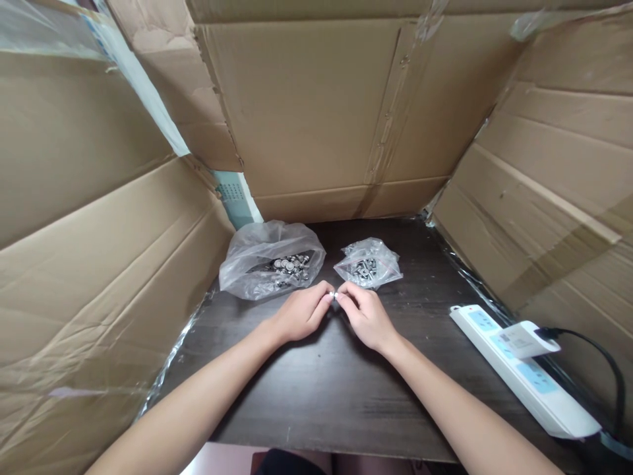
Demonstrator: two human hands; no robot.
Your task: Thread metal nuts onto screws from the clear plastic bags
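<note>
My left hand [302, 311] and my right hand [366, 316] meet over the middle of the table, thumbs and forefingers pinched toward each other. Between the fingertips is a small silvery metal part [334, 296], mostly covered, so its exact kind does not show. Just beyond my left hand lies an open clear plastic bag [242, 267] holding many round-headed metal pieces [291, 267]. Behind my right hand sits a smaller clear zip bag [388, 264] with small metal pieces that look like screws [364, 269].
A white power strip [524, 376] lies at the right of the dark table [316, 396], with a white plug [529, 340] and black cable [610, 369]. Cardboard walls [316, 105] stand at the back and both sides, edged with tape.
</note>
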